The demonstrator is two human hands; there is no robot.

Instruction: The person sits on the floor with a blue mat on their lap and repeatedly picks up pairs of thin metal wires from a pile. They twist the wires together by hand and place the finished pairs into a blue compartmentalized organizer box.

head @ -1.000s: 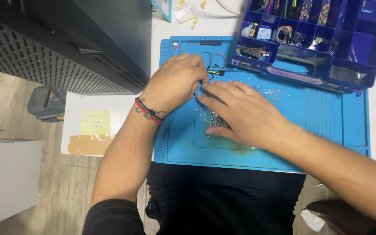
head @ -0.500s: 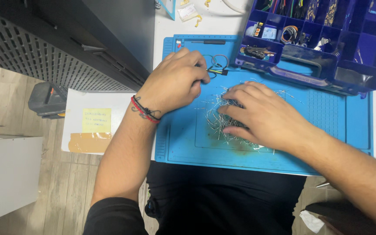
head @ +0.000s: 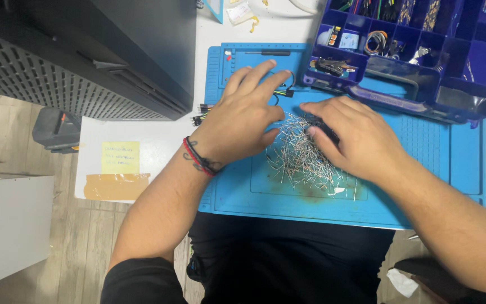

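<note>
Head view, looking down. At the bottom of the frame, the person's dark-clothed lap meets the near edge of the flat blue silicone work mat, which overhangs the white table toward the body. In the centre of the mat lies the loose heap of thin silver metal pins, spreading from mid-frame toward the lower centre; a bare strip of mat separates the heap from the near edge.

The left hand, with a red and black cord bracelet on the wrist, rests palm down at centre frame, fingers spread and extended toward the top of the mat, thumb touching the left edge of the heap. The right hand lies palm down on the heap's right side, fingers curled over a small dark object; whether they pinch it cannot be told.

Right of the right hand, bare mat runs to the right edge of the frame. On the table at the left lie a yellow sticky note and a strip of tan tape.

Farther off, the open purple plastic compartment box sits across the mat's upper right corner, close beyond the right fingertips. At upper left a black perforated metal case overhangs the table's left edge.
</note>
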